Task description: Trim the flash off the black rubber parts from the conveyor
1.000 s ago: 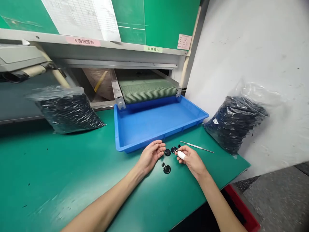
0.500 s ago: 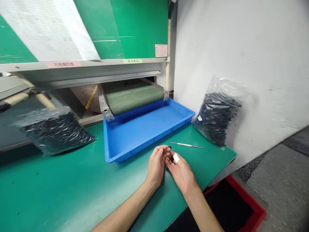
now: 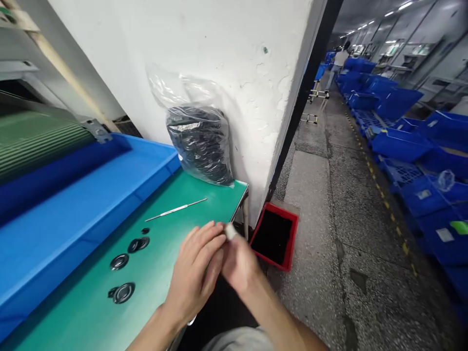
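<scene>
The left hand (image 3: 193, 270) and right hand (image 3: 241, 263) work together at the edge of the green mat (image 3: 219, 195), any held piece hidden behind the white-wrapped fingertip (image 3: 230, 231), with black rubber discs (image 3: 122, 292) at 9 o'clock and a steel pick (image 3: 175, 209) at 11 o'clock, both within easy reach.

Both hands held together low in view; left hand (image 3: 193, 265) turned inward, fingers (image 3: 201, 241) loosely curled toward the right hand (image 3: 239, 265); right fingertips hidden behind the left, grip can't be told; left forearm (image 3: 148, 336) and right forearm (image 3: 268, 312) rise from the bottom edge, angled toward each other.
</scene>
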Demonstrator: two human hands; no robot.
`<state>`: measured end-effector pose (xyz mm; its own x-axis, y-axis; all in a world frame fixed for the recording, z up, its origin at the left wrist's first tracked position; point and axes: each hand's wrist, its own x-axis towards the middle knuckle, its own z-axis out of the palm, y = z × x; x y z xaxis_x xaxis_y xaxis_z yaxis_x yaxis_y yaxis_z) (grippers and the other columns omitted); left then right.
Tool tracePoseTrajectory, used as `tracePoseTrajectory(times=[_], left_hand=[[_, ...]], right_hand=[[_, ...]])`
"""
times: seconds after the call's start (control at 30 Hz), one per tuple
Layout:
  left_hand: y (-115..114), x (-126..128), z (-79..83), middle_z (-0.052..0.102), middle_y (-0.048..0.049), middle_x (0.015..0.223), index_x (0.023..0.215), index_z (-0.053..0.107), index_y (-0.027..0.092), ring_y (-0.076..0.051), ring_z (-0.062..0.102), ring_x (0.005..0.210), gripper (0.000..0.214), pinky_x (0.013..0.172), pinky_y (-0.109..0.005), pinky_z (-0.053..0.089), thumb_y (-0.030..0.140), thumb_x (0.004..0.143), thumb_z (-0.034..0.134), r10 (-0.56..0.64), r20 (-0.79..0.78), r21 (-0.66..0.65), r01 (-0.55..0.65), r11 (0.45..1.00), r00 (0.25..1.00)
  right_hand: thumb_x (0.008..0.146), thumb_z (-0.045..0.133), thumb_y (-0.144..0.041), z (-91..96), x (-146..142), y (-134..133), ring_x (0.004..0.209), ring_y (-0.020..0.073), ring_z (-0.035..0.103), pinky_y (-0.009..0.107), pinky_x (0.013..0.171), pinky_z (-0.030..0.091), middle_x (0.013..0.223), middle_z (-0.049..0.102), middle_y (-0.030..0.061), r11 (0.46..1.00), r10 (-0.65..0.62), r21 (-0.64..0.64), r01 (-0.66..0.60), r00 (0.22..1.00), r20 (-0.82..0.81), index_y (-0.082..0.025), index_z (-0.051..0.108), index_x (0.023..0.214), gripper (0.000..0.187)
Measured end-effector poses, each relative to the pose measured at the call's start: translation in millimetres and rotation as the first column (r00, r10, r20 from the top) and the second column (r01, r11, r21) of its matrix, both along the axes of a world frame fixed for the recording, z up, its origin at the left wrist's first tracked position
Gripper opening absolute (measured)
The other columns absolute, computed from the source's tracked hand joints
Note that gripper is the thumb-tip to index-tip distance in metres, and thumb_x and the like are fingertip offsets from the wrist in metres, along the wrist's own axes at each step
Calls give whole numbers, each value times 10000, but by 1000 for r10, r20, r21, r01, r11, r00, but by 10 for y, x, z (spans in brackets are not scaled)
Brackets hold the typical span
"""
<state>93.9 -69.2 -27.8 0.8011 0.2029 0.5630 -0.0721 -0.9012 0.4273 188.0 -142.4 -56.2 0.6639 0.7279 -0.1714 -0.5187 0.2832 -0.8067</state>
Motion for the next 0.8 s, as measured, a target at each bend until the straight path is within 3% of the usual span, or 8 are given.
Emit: tracePoseTrajectory(times=[0.1,0.17,0.2,0.33,0.43,0.57,0.7,0.8], left_hand=[[-8,-126,-23,624,-43,1244,1222,529,322,-231,528,1232,412,1021,-416,421,116,866,504,22,-23,-66,-23,998,999],[39,-265,-45,640,-39,1211,1182,553,314,-222,555,1197,353,980,-384,453,141,882,481,129,-35,-172,-133,976,991],[70,-343,-53,648,-36,1192,1160,565,307,-219,567,1177,317,965,-371,460,166,891,474,199,-49,-220,-205,954,979],[231,-676,-41,664,-33,1114,1080,599,282,-212,619,1024,221,867,-336,475,317,910,463,522,-141,-322,-538,779,841],[400,-941,-40,658,-30,1083,1051,604,268,-199,624,878,251,770,-322,469,404,897,460,681,-192,-317,-702,638,707],[650,-1273,-125,659,-30,996,1030,596,238,-185,607,842,268,753,-293,460,422,889,462,749,-209,-347,-764,544,629],[892,-1464,-193,657,-30,896,1020,597,213,-163,589,754,269,724,-273,456,408,894,461,737,-229,-461,-738,494,636],[1057,-1469,-187,661,-27,863,1006,622,216,-166,582,751,256,737,-280,450,393,889,479,696,-226,-472,-702,534,681]], right_hand=[[835,539,-420,-160,543,-510,871,160,631,343,860,524,900,638,44,981,-195,-23,194,981,-21,-219,574,893,212],[861,488,-439,-353,960,-784,888,172,635,377,855,527,933,646,66,919,-298,-168,356,908,294,-214,578,909,247],[875,431,-466,-468,1157,-896,898,188,639,401,843,531,943,653,82,861,-256,-273,430,828,500,-209,581,923,301],[717,629,-473,-926,1684,-1214,1152,297,514,512,1026,361,1139,608,176,686,-205,-415,598,706,678,-190,601,995,398],[712,610,-463,-1131,1753,-1295,1102,338,537,562,1030,314,1144,602,241,601,-144,-465,650,661,737,-124,574,1111,525],[795,530,-472,-1035,1554,-1103,884,274,645,471,874,472,1004,686,155,702,43,-419,576,553,832,-153,607,1112,456],[865,520,-437,-525,1205,-612,792,220,676,356,761,512,904,719,75,846,143,-234,479,220,965,-224,643,1078,325],[901,505,-369,-96,882,-121,888,193,667,311,798,510,997,708,46,964,176,-176,199,16,984,-267,648,1054,233]])
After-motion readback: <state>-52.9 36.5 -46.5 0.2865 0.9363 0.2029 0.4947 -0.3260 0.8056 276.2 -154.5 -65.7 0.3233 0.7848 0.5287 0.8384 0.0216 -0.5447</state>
